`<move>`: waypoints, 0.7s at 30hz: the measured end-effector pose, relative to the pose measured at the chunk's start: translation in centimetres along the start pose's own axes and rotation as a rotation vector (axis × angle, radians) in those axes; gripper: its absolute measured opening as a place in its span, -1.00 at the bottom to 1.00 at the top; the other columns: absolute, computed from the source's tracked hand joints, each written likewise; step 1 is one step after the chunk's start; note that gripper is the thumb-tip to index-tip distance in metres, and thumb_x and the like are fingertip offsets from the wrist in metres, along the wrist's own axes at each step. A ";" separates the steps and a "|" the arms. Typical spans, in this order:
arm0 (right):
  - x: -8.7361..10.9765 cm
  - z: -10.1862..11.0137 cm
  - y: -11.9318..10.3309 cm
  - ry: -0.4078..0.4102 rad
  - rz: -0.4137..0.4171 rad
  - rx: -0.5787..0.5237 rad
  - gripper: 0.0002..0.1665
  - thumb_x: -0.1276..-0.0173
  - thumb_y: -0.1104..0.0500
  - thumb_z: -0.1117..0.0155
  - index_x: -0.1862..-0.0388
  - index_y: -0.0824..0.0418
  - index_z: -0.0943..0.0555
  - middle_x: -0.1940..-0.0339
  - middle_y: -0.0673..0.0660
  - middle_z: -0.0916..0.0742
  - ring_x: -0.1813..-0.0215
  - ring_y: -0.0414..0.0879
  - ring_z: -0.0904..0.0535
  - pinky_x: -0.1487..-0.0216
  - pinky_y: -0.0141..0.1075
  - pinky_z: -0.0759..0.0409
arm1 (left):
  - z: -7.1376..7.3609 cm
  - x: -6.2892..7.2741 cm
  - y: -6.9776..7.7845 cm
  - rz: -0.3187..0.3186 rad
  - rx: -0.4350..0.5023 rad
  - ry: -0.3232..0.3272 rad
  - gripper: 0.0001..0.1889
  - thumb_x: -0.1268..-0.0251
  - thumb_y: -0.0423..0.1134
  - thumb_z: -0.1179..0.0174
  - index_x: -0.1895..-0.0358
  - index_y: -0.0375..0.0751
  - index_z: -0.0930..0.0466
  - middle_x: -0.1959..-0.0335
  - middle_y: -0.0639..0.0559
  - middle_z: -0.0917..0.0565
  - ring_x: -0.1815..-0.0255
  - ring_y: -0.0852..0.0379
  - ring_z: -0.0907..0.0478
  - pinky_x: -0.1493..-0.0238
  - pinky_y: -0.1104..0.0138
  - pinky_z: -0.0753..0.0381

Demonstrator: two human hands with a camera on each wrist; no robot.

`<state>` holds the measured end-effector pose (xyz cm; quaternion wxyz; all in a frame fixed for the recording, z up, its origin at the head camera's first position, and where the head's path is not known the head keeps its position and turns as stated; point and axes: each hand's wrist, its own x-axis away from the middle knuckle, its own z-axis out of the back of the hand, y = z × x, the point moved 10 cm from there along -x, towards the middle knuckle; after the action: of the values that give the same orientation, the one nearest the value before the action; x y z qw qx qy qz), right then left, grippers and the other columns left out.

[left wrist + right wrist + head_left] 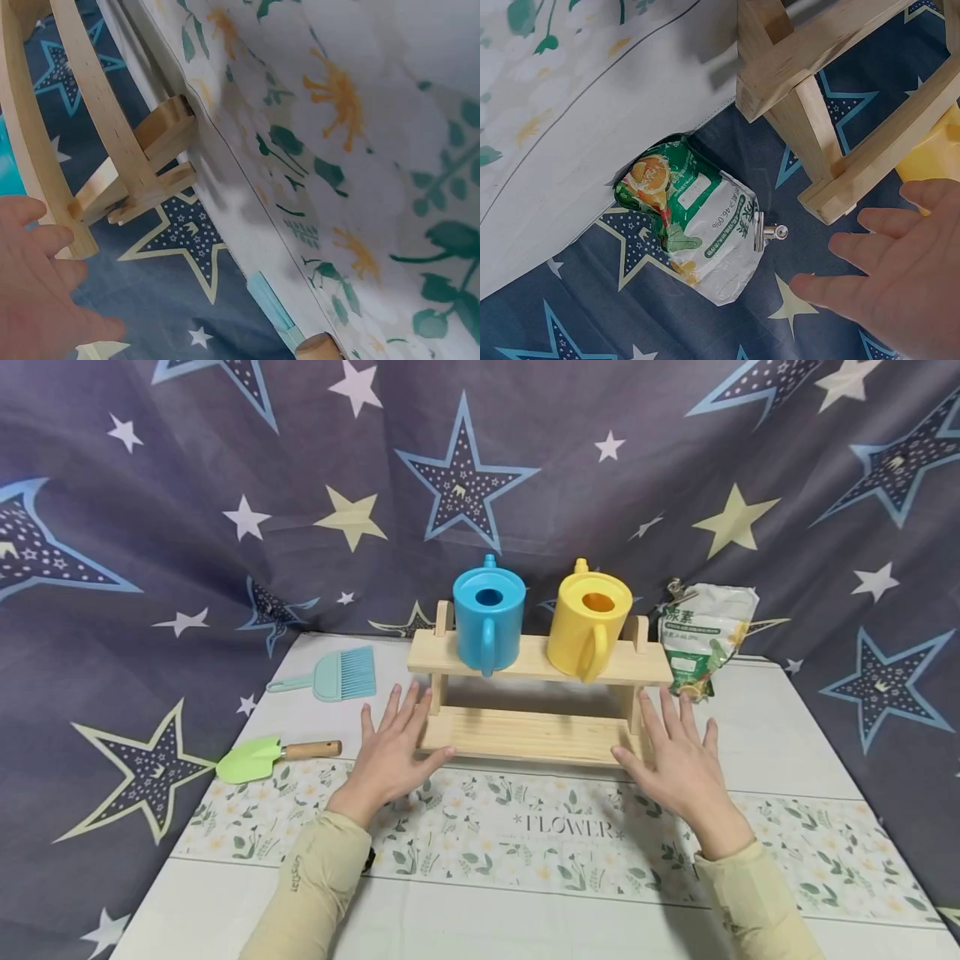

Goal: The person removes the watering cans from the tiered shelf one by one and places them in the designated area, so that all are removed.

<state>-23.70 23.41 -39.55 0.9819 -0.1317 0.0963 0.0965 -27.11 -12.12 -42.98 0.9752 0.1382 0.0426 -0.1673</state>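
A two-tier wooden shelf stands at the back of the table. On its upper board sit a blue watering can on the left and a yellow watering can on the right, handles toward me. My left hand, fingers spread, is by the shelf's left end. At the right end my right hand has its fingers extended in the same way. Neither hand holds anything; whether the fingertips touch the wood I cannot tell. In the right wrist view, the right hand appears beside the shelf frame.
Left of the shelf lie a teal dustpan with brush and a green trowel with a wooden handle. A clipped white-and-green bag stands behind the right hand. A floral cloth covers the table; a starry curtain hangs behind.
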 end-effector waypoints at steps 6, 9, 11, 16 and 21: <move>0.2 0.1 0.0 0.004 0.000 -0.007 0.02 -0.42 -0.38 0.01 -0.62 0.11 0.08 -0.58 0.34 -0.01 -0.57 0.23 0.35 -0.34 0.45 0.29 | -0.3 -1.2 -0.3 0.030 0.090 -0.010 -0.02 -0.36 0.39 0.11 -0.58 -0.21 0.19 -0.59 -0.13 0.19 -0.57 -0.08 0.45 -0.40 -0.26 0.50; 0.3 0.1 0.0 0.001 -0.002 -0.021 0.02 -0.43 -0.37 0.02 -0.61 0.12 0.09 -0.57 0.36 -0.03 -0.56 0.27 0.32 -0.34 0.44 0.25 | -0.7 -2.2 -0.5 0.049 0.122 -0.022 -0.03 -0.39 0.30 0.02 -0.57 -0.27 0.21 -0.57 -0.24 0.13 -0.57 -0.14 0.41 -0.40 -0.28 0.42; 0.4 0.1 0.1 0.001 -0.004 -0.031 0.01 -0.43 -0.36 0.02 -0.61 0.13 0.09 -0.57 0.36 -0.04 -0.56 0.30 0.29 -0.35 0.44 0.24 | -1.0 -2.7 -0.5 0.056 0.144 -0.032 -0.03 -0.39 0.26 -0.02 -0.56 -0.32 0.20 -0.56 -0.30 0.10 -0.57 -0.19 0.37 -0.40 -0.30 0.38; 0.6 -0.1 0.3 0.006 -0.004 -0.045 0.01 -0.44 -0.34 0.01 -0.61 0.15 0.09 -0.56 0.38 -0.06 -0.55 0.33 0.22 -0.35 0.44 0.21 | -1.7 -3.8 -0.9 0.068 0.226 -0.047 -0.05 -0.40 0.19 -0.07 -0.53 -0.41 0.13 -0.53 -0.35 0.04 -0.56 -0.27 0.26 -0.41 -0.30 0.28; 0.7 -0.2 0.4 0.015 -0.002 -0.056 0.00 -0.45 -0.32 0.01 -0.61 0.18 0.06 -0.56 0.38 -0.07 -0.55 0.34 0.19 -0.35 0.43 0.21 | -3.1 -5.1 -1.7 0.077 0.563 -0.058 -0.14 -0.43 0.02 -0.13 -0.56 -0.29 0.13 -0.49 -0.32 -0.14 -0.50 -0.26 -0.05 -0.44 -0.14 -0.06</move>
<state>-23.17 23.85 -40.00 0.9771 -0.1600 0.1008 0.0974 -32.62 -11.23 -45.69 0.9050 0.4001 -0.0388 -0.1393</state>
